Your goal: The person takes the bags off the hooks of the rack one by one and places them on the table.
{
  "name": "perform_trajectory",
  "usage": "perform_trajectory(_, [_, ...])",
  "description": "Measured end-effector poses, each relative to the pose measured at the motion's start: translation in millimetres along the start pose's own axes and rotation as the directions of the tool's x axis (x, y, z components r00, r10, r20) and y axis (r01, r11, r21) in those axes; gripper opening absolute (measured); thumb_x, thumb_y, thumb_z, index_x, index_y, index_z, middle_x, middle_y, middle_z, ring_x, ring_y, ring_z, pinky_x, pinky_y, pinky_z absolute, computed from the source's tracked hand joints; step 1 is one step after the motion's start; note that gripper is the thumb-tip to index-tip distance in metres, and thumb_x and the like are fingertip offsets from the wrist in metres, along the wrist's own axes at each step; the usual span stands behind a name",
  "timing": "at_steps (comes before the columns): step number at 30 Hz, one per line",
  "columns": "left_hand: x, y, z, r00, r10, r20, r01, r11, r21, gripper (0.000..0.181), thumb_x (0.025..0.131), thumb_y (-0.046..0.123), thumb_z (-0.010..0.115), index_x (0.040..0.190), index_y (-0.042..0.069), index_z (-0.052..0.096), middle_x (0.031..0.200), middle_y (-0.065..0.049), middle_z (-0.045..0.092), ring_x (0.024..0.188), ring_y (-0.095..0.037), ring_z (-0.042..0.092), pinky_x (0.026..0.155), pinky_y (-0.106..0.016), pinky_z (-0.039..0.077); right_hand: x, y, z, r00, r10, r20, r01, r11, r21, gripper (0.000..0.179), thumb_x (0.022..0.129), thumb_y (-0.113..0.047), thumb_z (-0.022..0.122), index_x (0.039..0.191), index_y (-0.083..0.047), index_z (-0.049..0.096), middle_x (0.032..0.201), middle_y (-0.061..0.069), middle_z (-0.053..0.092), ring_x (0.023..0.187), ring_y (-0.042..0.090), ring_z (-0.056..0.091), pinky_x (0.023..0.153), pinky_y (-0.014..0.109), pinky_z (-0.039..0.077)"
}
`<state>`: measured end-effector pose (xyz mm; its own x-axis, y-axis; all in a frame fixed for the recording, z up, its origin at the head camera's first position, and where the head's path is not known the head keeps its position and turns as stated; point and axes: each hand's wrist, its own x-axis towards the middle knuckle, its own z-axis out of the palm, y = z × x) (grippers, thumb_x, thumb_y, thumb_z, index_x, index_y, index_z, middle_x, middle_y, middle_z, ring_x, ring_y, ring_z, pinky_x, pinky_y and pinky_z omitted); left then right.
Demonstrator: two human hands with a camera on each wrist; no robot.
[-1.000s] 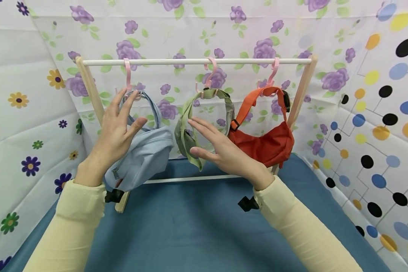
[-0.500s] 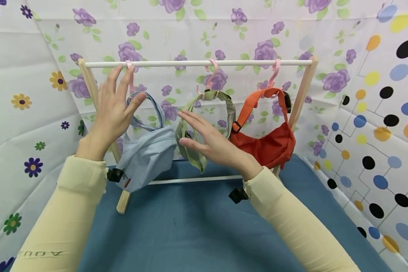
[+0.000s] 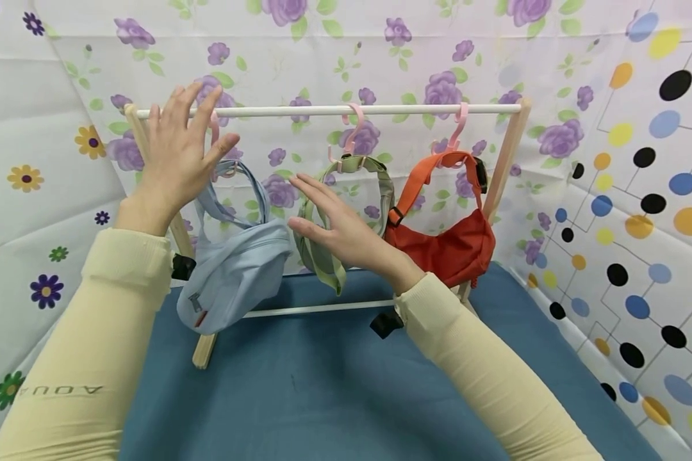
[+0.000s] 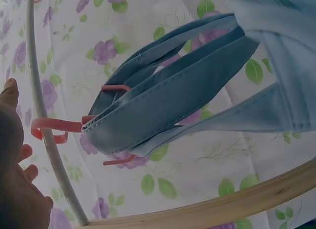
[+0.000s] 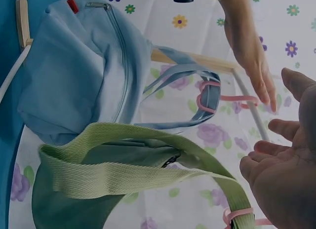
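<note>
My left hand (image 3: 175, 144), fingers spread, is raised in front of the white top bar (image 3: 300, 111) at its left end. Just behind it, a pink hook (image 4: 59, 125) on that bar carries a light blue bag (image 3: 239, 272) by its straps. My right hand (image 3: 346, 227) reaches leftward with straight fingers and holds nothing. It partly covers a green strap bag (image 5: 133, 165), which hangs from a second pink hook (image 3: 354, 128). To its right, a red bag with an orange strap (image 3: 441, 250) hangs from a third pink hook (image 3: 457, 128).
Wooden side posts (image 3: 504, 160) hold up the rack, and a thin white lower bar (image 3: 323, 308) crosses near its base. Blue cloth (image 3: 311, 397) covers the surface below. Patterned sheets (image 3: 634, 211) stand around the back and sides.
My left hand has risen from the blue bag's straps to the height of the top bar. My right hand has shifted left and slightly up across the green bag.
</note>
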<state>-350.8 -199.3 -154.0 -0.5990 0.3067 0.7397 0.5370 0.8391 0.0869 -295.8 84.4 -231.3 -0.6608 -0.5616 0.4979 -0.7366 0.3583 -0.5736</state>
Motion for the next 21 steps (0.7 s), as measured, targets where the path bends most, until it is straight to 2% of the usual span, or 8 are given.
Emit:
perform_trajectory(7, [6.8,-7.7,-2.0,0.997,-0.026,0.078,0.024,0.999,0.024,0.075,0.108,0.061,0.036,0.168,0.019,0.019,0.173,-0.011,0.013,0.16,-0.034,0.002,0.124,-0.058,-0.01,12.2,-4.7,0.5,1.0,0.022,0.014,-0.022,1.0,0.001,0.068,0.109,-0.033,0.056,0.168,-0.023,0.024,0.174,-0.005,0.013,0.158,0.011,0.012,0.125,0.055,0.02])
perform_trajectory(13, [8.8,-9.7,-0.8,0.993,-0.017,0.12,0.011,0.999,0.05,0.072,0.111,0.055,0.035,0.168,0.016,0.018,0.171,-0.015,0.021,0.16,-0.035,0.003,0.124,-0.059,-0.01,21.5,-6.3,0.4,0.999,0.051,0.012,-0.051,0.999,0.009,0.067,0.11,-0.036,0.054,0.168,-0.024,0.024,0.174,-0.004,0.013,0.158,0.011,0.012,0.126,0.056,0.018])
perform_trajectory(17, [8.8,-10.2,1.4,0.994,-0.004,0.112,-0.005,0.997,0.074,0.066,0.112,0.044,0.042,0.167,0.012,0.022,0.169,-0.018,0.027,0.16,-0.036,0.009,0.124,-0.061,-0.006,25.6,-6.0,1.0,0.997,0.069,0.014,-0.069,0.997,0.013,0.066,0.11,-0.038,0.054,0.167,-0.025,0.024,0.174,-0.004,0.014,0.158,0.011,0.012,0.125,0.056,0.019])
perform_trajectory(21, [9.1,-10.3,4.4,0.998,0.023,0.057,-0.027,0.997,0.077,0.06,0.111,0.03,0.05,0.164,0.01,0.03,0.165,-0.018,0.035,0.157,-0.037,0.019,0.125,-0.061,0.0,28.9,-4.9,2.3,0.996,0.084,0.019,-0.084,0.996,0.018,0.066,0.11,-0.04,0.053,0.167,-0.026,0.024,0.174,-0.004,0.014,0.158,0.012,0.013,0.125,0.055,0.019])
